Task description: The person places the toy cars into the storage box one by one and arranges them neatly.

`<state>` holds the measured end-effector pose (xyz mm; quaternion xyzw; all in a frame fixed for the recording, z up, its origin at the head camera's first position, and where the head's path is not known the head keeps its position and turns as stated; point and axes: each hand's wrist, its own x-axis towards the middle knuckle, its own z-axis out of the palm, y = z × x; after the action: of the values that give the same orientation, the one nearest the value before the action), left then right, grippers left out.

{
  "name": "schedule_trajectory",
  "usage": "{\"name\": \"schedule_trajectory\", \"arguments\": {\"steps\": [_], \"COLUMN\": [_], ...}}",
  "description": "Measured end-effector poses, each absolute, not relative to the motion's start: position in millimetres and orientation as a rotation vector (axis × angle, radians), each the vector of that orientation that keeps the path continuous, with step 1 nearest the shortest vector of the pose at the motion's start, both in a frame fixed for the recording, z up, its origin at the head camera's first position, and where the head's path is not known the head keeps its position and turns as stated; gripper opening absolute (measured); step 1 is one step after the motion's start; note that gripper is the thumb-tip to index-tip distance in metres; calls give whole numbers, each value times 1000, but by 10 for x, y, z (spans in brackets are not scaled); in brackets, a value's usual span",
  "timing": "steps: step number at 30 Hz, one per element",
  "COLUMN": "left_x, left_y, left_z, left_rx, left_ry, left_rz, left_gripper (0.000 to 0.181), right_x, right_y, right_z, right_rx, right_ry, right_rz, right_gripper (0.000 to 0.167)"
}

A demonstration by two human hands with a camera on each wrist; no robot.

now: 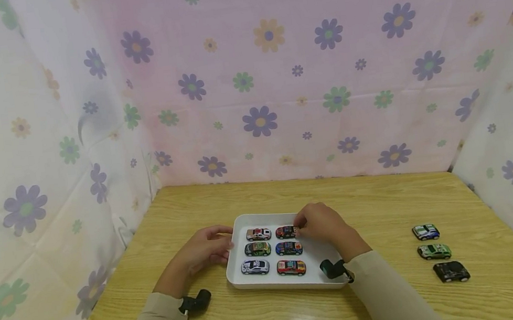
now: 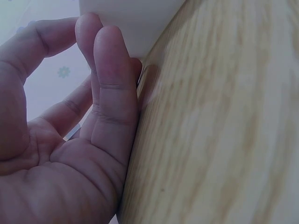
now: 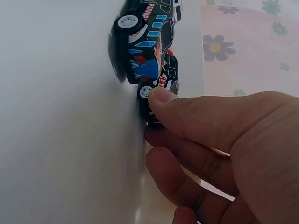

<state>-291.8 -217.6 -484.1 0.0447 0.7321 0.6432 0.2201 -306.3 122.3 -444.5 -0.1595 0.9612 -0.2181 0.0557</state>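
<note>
A white tray on the table holds several toy cars in two columns. My right hand reaches over its far right part, and its thumb and forefinger pinch the rear end of a black and red toy car. That car stands at the far end of the right column. Nearer me are a blue and black car and a red and yellow car. The left column has a white, red and tan car, a green and black car and a white car. My left hand touches the tray's left wall with loosely bent fingers.
Right of the tray, three more toy cars stand on the wooden table: white, blue and green, green and black. Flower-patterned cloth hangs behind and on both sides.
</note>
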Motion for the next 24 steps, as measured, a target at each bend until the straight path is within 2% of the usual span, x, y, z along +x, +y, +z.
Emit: {"name": "schedule_trajectory", "arguments": {"steps": [24], "left_x": [-2905], "left_y": [-2175], "left_z": [-4825], "left_rx": [132], "left_ry": [2021], "left_rz": [1782], "left_gripper": [60], "right_x": [-3055], "right_y": [1248], "right_z": [-4492], "right_rx": [-449], "right_ry": [2917], "right_rz": [-690], "right_gripper": [14]}}
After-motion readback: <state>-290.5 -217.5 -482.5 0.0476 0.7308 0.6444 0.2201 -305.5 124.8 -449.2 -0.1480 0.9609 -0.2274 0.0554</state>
